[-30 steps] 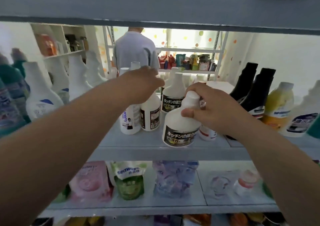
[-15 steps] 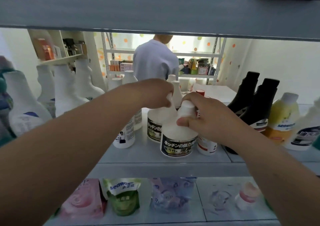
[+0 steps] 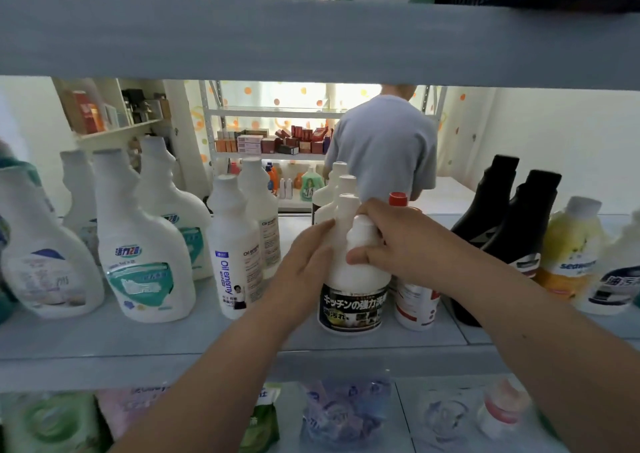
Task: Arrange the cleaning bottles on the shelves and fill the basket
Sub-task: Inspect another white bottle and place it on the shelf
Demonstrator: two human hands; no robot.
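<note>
Crowded shelf (image 3: 104, 340), front edge: my right fingers (image 3: 382, 218) grip the black-labelled bottle (image 3: 353, 308) beside a red-capped bottle (image 3: 414, 302), left fingers (image 3: 311, 241) flat against it.

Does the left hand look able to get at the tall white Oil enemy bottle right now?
Probably yes. The Oil enemy bottle stands at the shelf front just beside the left hand, nothing between them, and that hand grips nothing.

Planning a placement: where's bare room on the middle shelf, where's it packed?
Free: front strip of the shelf, ahead of every bottle; the gap between Oil enemy bottle and black-label bottle, where the left hand lies. Crowded: the black-label bottle, held by the right hand, is hemmed by the red-capped bottle and white bottles behind.
</note>
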